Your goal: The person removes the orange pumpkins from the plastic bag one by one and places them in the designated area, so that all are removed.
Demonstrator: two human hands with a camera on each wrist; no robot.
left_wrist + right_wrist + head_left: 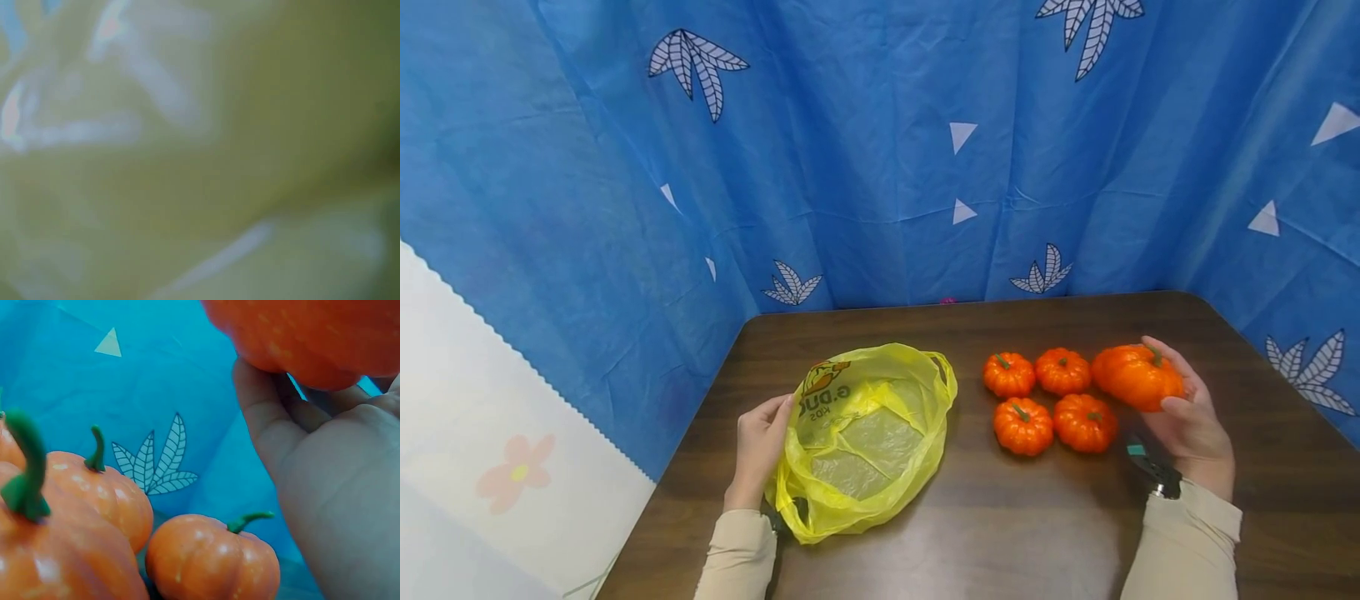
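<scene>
A yellow see-through plastic bag [861, 500] with handles and a duck print lies with its mouth open on the table. My left hand [762, 446] grips its left rim; some fingers are hidden behind the plastic. Blurred yellow plastic [262, 125] fills the left wrist view. My right hand [1195, 425] holds a small orange pumpkin [312, 337], raised above the table, with fingers and thumb around it. Left of that hand several more pumpkins [1023, 427] with green stems stand close together. One of these [212, 556] is partly covered by the held pumpkin in the head view.
The dark brown wooden table [985, 533] has rounded back corners. A blue curtain [887, 167] with leaf and triangle prints hangs behind it and along its right side. White cloth with a pale flower [516, 473] hangs at the left.
</scene>
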